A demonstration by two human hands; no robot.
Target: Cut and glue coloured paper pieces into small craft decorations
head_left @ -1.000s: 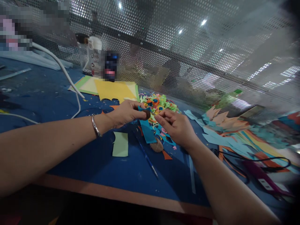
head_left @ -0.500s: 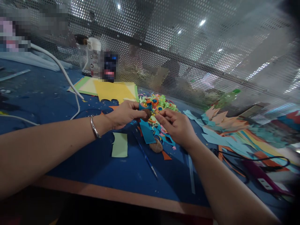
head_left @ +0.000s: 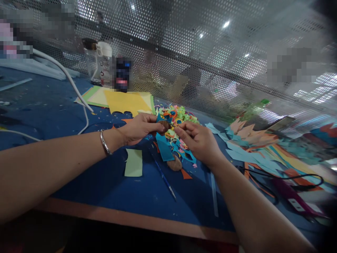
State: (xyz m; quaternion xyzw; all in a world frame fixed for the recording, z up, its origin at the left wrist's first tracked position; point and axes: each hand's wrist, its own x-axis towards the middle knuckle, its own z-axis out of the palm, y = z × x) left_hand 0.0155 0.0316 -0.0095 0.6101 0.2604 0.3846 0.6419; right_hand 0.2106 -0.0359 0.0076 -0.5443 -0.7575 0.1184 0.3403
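My left hand (head_left: 140, 128), a bracelet on its wrist, is closed on a small brown rounded piece (head_left: 165, 125), with blue paper (head_left: 162, 118) just beyond its fingers. My right hand (head_left: 196, 140) pinches a thin stick-like tool (head_left: 172, 125), whose tip points at the brown piece; whether they touch is hard to tell. Behind both hands lies a heap of colourful paper scraps (head_left: 184, 114). Below them, a blue paper strip (head_left: 165, 149) touches a second brown rounded piece (head_left: 175, 163). A blue-handled brush (head_left: 165, 180) and a pale green paper rectangle (head_left: 133, 162) lie nearer the table edge.
Yellow and green paper sheets (head_left: 129, 102) lie at the back, before two bottles (head_left: 104, 65) and a phone (head_left: 123, 74). Folded paper pieces (head_left: 242, 135), a black cable (head_left: 284, 174) and a purple power strip (head_left: 295, 198) are at right. A white cable (head_left: 63, 70) crosses at left.
Both hands stay almost in place, with the brown piece and the thin tool still held. The view has shifted very slightly.
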